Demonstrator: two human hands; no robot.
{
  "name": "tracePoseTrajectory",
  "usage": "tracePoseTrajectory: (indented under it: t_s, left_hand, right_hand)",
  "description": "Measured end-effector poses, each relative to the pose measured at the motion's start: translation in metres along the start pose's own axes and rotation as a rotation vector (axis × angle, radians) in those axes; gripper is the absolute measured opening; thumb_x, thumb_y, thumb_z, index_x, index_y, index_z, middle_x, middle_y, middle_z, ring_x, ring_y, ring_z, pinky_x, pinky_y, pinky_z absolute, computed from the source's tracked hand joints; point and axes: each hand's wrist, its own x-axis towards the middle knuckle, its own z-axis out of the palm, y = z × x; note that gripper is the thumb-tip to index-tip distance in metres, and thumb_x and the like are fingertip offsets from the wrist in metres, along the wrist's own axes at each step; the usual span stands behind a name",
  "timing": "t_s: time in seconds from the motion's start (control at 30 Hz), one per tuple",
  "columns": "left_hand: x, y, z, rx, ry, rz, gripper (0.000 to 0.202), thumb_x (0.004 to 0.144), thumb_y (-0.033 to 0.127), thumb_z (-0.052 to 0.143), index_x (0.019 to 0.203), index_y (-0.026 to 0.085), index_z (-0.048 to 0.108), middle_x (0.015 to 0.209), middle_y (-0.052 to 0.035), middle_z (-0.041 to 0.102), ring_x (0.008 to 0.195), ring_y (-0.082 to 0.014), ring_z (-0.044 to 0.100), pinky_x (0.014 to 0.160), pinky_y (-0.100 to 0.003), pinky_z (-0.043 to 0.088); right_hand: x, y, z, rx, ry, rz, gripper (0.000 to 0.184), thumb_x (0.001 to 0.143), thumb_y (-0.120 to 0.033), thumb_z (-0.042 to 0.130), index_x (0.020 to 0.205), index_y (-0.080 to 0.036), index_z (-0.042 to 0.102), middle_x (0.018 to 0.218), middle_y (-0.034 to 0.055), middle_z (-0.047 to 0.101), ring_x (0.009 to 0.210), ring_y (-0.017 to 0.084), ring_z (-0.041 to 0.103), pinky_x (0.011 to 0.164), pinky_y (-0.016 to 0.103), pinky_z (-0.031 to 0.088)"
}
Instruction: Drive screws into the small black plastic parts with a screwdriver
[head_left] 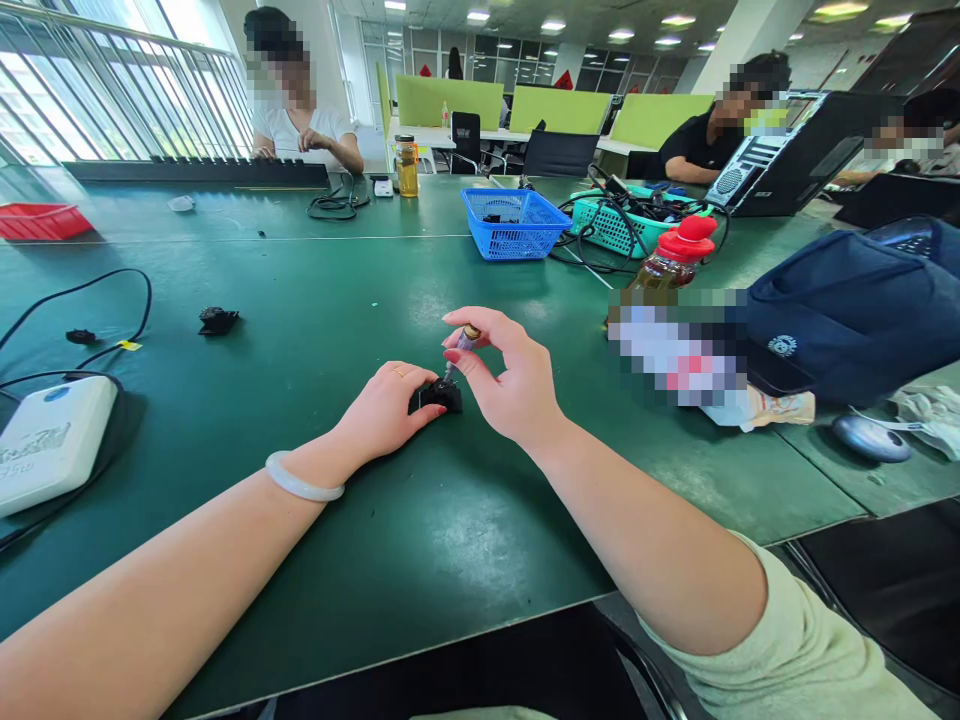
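Holding a small black part [450, 403] down on the green table [480, 540] with the left grip [382, 408], clasping it between fingers at its far left and thumb at its near side. Pinching a slim screwdriver-like tool [466, 340] in the right grip [521, 375], closed on the handle by thumb and fingers. Tilting that tool so as to put its lower end at the top of the black part; cannot tell whether engaged, too small to see. Wearing a pale bracelet [304, 480] on the left wrist.

To the left of the black part, well apart, a black piece [218, 321]; farther left of it, a white box [56, 440] with a black cable [148, 290]. Beyond it, to the right, a blue basket [517, 240] and a green basket [611, 235] with cables inside. Well to its right, a red-lidded bottle [688, 240], a navy bag [862, 310] and a mouse [870, 438].
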Motion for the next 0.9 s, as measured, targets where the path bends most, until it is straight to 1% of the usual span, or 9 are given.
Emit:
tracePoseTrajectory:
  t_s: [0.17,0.3,0.43,0.5,0.63,0.8,0.9]
  left_hand:
    - [-0.0001,0.0017,-0.0009,0.012,0.023,0.008,0.030,0.084,0.040,0.066,0.107,0.021,0.068,0.107,-0.0096,0.071,0.113,-0.0312,0.058,0.103,-0.053,0.044]
    - [-0.0001,0.0034,-0.0021,0.025,0.036,0.032,0.027,0.084,0.039,0.065,0.105,0.021,0.069,0.105,-0.0091,0.071,0.110,-0.0307,0.058,0.101,-0.053,0.045]
    - [0.0003,0.0037,-0.0023,0.053,0.052,0.047,0.023,0.085,0.036,0.064,0.099,0.019,0.068,0.103,-0.0101,0.070,0.107,-0.0298,0.059,0.097,-0.051,0.048]
    - [0.0004,0.0039,-0.0022,0.055,0.054,0.051,0.024,0.085,0.036,0.064,0.100,0.019,0.068,0.103,-0.0100,0.070,0.107,-0.0299,0.059,0.098,-0.051,0.047]
    - [0.0005,0.0052,-0.0025,0.036,0.043,0.067,0.025,0.084,0.036,0.065,0.102,0.020,0.069,0.104,-0.0091,0.071,0.110,-0.0308,0.058,0.100,-0.052,0.046]
    - [0.0017,0.0084,-0.0051,0.018,0.048,0.093,0.022,0.086,0.034,0.062,0.099,0.019,0.069,0.099,-0.0083,0.071,0.102,-0.0276,0.061,0.098,-0.049,0.047]
    - [0.0017,0.0099,-0.0062,0.000,0.065,0.081,0.024,0.087,0.038,0.062,0.100,0.019,0.070,0.099,-0.0078,0.071,0.101,-0.0268,0.061,0.095,-0.047,0.049]
  right_hand:
    - [-0.0016,-0.0015,-0.0004,-0.038,-0.042,-0.006,0.030,0.092,-0.018,0.055,0.116,-0.034,0.063,0.097,-0.0024,0.072,0.091,0.017,0.069,0.099,0.042,0.047]
    - [-0.0021,-0.0013,-0.0006,-0.049,-0.095,-0.034,0.037,0.092,-0.017,0.053,0.120,-0.038,0.062,0.098,-0.0040,0.073,0.096,0.017,0.069,0.102,0.044,0.046]
    - [-0.0018,-0.0005,-0.0008,-0.046,-0.152,-0.060,0.039,0.092,-0.016,0.052,0.122,-0.039,0.061,0.096,-0.0054,0.073,0.093,0.016,0.070,0.111,0.048,0.039]
    - [-0.0015,-0.0001,-0.0013,-0.041,-0.144,-0.064,0.040,0.092,-0.015,0.051,0.123,-0.038,0.061,0.095,-0.0052,0.073,0.093,0.015,0.070,0.111,0.047,0.039]
    - [-0.0007,-0.0002,-0.0019,-0.054,-0.130,-0.056,0.043,0.092,-0.013,0.049,0.124,-0.038,0.060,0.097,-0.0043,0.072,0.097,0.016,0.069,0.105,0.045,0.046]
    - [-0.0010,-0.0011,-0.0002,-0.072,-0.185,-0.077,0.047,0.091,-0.010,0.047,0.126,-0.039,0.059,0.099,-0.0053,0.073,0.094,0.015,0.070,0.113,0.048,0.038]
    - [-0.0012,0.0008,0.0006,-0.073,-0.167,-0.081,0.046,0.092,-0.010,0.048,0.127,-0.038,0.059,0.101,-0.0051,0.073,0.094,0.014,0.070,0.114,0.048,0.036]
